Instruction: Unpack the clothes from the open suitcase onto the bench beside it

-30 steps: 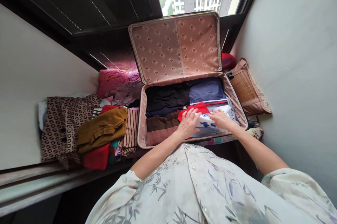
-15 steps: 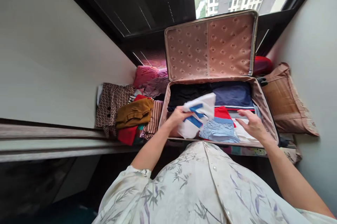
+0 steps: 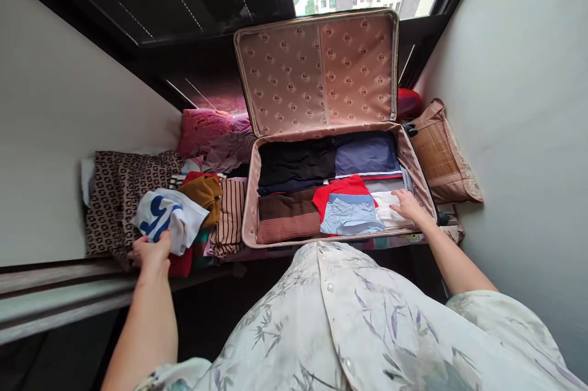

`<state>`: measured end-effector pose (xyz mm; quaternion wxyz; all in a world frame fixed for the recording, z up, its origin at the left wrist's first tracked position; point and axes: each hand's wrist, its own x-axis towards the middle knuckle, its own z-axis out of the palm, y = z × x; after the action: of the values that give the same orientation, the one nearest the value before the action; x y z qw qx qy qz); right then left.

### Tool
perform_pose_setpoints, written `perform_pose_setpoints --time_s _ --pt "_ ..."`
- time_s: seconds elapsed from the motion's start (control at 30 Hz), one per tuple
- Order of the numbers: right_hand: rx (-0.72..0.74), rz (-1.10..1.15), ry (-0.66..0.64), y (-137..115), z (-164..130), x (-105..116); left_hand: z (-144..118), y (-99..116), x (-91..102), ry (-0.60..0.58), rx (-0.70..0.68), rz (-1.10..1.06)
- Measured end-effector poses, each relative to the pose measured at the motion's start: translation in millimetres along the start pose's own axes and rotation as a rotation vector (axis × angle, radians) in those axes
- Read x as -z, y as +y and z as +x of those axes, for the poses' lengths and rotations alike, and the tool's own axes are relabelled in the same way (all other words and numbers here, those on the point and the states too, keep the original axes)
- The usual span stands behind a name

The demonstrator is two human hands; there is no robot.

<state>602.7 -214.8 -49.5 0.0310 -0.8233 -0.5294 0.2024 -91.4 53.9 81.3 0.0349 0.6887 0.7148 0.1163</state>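
My left hand [image 3: 154, 251] is closed on a white garment with a blue print [image 3: 172, 219], held over the clothes pile at the left. The garment hangs loosely bunched, covering part of a mustard-brown folded garment [image 3: 202, 195]. My right hand [image 3: 408, 206] rests with its fingers apart on a folded white garment [image 3: 384, 208] at the right end of the open suitcase [image 3: 249, 213]. Left of that lie light-blue folded shorts [image 3: 351, 214] on a red garment [image 3: 344, 185]. A brown folded garment [image 3: 289, 216] fills the suitcase's near left part. Black clothing [image 3: 296, 161] and navy clothing [image 3: 365, 155] lie behind.
The patterned suitcase lid [image 3: 316, 78] stands upright against the window. A brown patterned fabric bundle [image 3: 105, 207], a striped garment [image 3: 231, 213] and a pink cushion [image 3: 204, 129] sit at the left. A packed brown bag [image 3: 443, 152] stands by the right wall.
My left hand has carried the white garment from above the suitcase leftward to the clothes pile. My right hand has come down onto the white folded garment. The view has shifted right.
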Motion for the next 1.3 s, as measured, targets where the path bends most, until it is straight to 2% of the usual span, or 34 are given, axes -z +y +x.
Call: perform_pose_setpoints --time_s 0.07,0.1,0.23,0.33,0.37,0.5,0.6,0.67,0.8,0.87,0.97,1.03,1.1,1.2,1.3 --pt "-0.02 -0.065 -0.04 -5 2 -8 -13 20 -16.6 0.128 0.245 -0.121" --pt "-0.021 -0.083 -0.06 -8 4 -11 -19 38 -25.9 0.152 0.267 -0.192" --pt "0.022 -0.132 -0.094 -15 12 -18 -54 139 -67.7 -0.055 -0.174 -0.399" --pt "-0.001 -0.165 -0.114 -17 18 -16 -87 214 -99.8 -0.314 -0.466 -0.492" --pt "-0.017 -0.173 -0.12 -17 20 -14 -98 235 -109.4 -0.366 -0.525 -0.497" --pt "-0.043 -0.187 -0.12 -19 25 -7 -128 297 -139.0 -0.58 -0.795 -0.362" --pt "-0.022 -0.176 -0.138 -21 26 -5 -136 333 -154.6 -0.622 -0.948 -0.241" --pt "-0.017 -0.161 -0.165 -21 26 -6 -139 355 -163.7 -0.627 -0.998 -0.175" --pt "-0.032 -0.134 -0.184 -15 19 -8 -144 385 -176.8 -0.659 -0.92 -0.013" --pt "-0.045 -0.126 -0.183 -11 17 -9 -147 392 -179.4 -0.673 -0.905 0.045" --pt "-0.077 -0.114 -0.193 -5 16 -11 -146 395 -179.2 -0.701 -0.966 0.055" --pt "-0.094 -0.104 -0.205 -3 18 -14 -138 395 -177.9 -0.771 -0.994 0.016" --pt "-0.103 -0.095 -0.213 -2 21 -16 -124 396 -177.3 -0.821 -0.966 -0.043" --pt "-0.108 -0.085 -0.221 -1 24 -19 -99 394 -180.5 -0.776 -0.838 -0.089" --pt "-0.11 -0.084 -0.224 -2 26 -19 -80 390 -188.3 -0.747 -0.726 -0.046"
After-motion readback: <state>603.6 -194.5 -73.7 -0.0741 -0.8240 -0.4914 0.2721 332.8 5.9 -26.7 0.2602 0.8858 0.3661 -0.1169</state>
